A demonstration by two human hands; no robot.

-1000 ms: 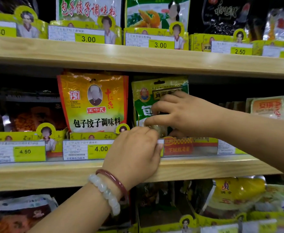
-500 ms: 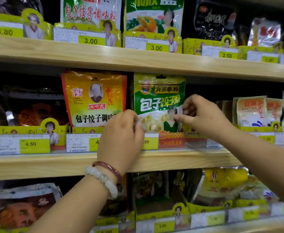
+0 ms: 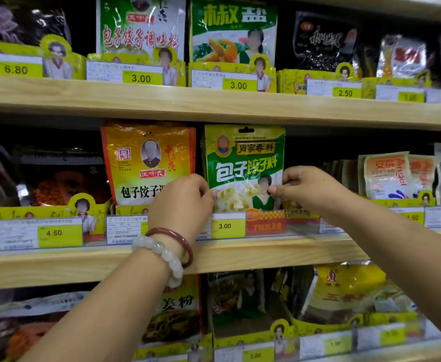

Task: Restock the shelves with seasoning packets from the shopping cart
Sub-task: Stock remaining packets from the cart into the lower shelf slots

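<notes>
Standing upright at the front of the middle shelf [image 3: 240,254], a green seasoning packet [image 3: 244,163], pinched at both lower side edges: left hand [image 3: 181,205] gripping the left edge with curled fingers, right hand [image 3: 311,188] gripping the right edge between thumb and fingertips. Showing a green top with a hang slot, a round badge, a dark banner reading 肖家香料, big white characters 包子饺子料, and below that a pale picture of dumplings under glossy, wrinkled film. Sitting just behind a yellow price tag [image 3: 227,226] reading 3.00 and a red promotional strip [image 3: 265,222].

Leaning just beside it on the left, an orange packet [image 3: 146,163] printed 王守义 and 包子饺子, partly covered by the left hand; further left, a tag reading 4.50 [image 3: 57,232]. Circling the left wrist, a pale bead bracelet [image 3: 167,257] and a dark red bangle [image 3: 177,239]. Lying well to the right on the same shelf, orange-and-white sachets [image 3: 386,176].

Running above, a light wooden upper shelf [image 3: 214,103] carrying a green-and-white packet [image 3: 141,27] marked 包子饺子调味粉, a green one [image 3: 233,30] marked 椒盐, and a dark bag [image 3: 324,43], with tags reading 6.80, 3.00, 3.00 and 2.50. Running below, the lower shelf [image 3: 423,354] holding blurred yellow and green bags, one reading 姜粉. Filling the whole view, store shelving of pale wood with yellow-green label holders along every edge.
</notes>
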